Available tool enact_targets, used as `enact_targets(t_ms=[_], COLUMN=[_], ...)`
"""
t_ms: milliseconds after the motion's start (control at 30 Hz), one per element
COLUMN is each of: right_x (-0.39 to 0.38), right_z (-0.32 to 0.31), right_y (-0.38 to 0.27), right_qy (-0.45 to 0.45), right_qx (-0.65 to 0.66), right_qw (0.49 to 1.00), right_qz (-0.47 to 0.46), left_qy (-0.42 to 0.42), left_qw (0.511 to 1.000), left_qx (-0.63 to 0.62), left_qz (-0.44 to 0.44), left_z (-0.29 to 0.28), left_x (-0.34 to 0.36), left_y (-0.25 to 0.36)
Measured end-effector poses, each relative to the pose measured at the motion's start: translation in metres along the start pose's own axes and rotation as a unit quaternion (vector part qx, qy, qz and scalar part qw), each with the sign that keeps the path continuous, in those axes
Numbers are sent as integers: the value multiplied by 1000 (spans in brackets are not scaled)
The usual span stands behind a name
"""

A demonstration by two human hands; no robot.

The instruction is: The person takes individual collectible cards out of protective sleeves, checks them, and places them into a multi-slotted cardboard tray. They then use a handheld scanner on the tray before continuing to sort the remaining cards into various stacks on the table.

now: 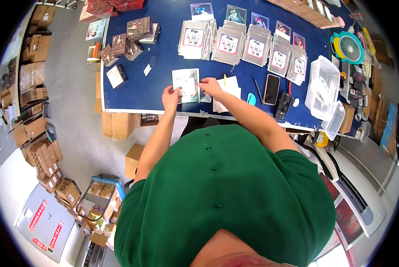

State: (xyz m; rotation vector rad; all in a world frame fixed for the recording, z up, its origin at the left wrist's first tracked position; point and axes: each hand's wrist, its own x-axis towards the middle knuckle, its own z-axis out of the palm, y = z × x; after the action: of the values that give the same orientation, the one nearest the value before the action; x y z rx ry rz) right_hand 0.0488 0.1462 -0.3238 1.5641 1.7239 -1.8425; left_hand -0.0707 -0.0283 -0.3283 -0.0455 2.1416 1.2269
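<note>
A flat, pale rectangular packet (188,73) with a greenish printed face lies on the blue table in front of me. My left hand (170,98) grips its lower left edge, the thumb resting on top. At the opposite edge, my right hand (212,87) has its fingers closed in a pinch on the packet's rim. Beneath the right wrist are white paper sheets (233,87) with a yellow pen-like stick (225,80) on them. A small clear plastic piece (205,99) sits just below the right hand.
Several stacks of sleeved cards (228,43) line the far side. Small dark boxes (138,28) are piled at left, near a white-topped box (116,76). On the right lie a phone (271,89), a handheld keypad device (283,107), white baskets (322,89) and a turquoise fan (350,47).
</note>
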Motion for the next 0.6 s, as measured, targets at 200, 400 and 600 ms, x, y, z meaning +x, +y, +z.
enact_targets(t_ms=[200,400,600], right_x=[-25,-106,-185], right_z=[9,-26,-36], right_y=[-3,-64,-88], right_qy=[-81,-233,-325], right_qx=[84,206,276], right_qw=[993,950,903], right_qz=[-29,-2,-50], left_qy=[-193,-281,-509], left_qw=[979,915,701], left_qx=[-13,-288,-497], left_qz=[-60,-30,-42], left_z=[3,-24,-54], left_x=[-9,-64,-139], left_y=[30,93,192])
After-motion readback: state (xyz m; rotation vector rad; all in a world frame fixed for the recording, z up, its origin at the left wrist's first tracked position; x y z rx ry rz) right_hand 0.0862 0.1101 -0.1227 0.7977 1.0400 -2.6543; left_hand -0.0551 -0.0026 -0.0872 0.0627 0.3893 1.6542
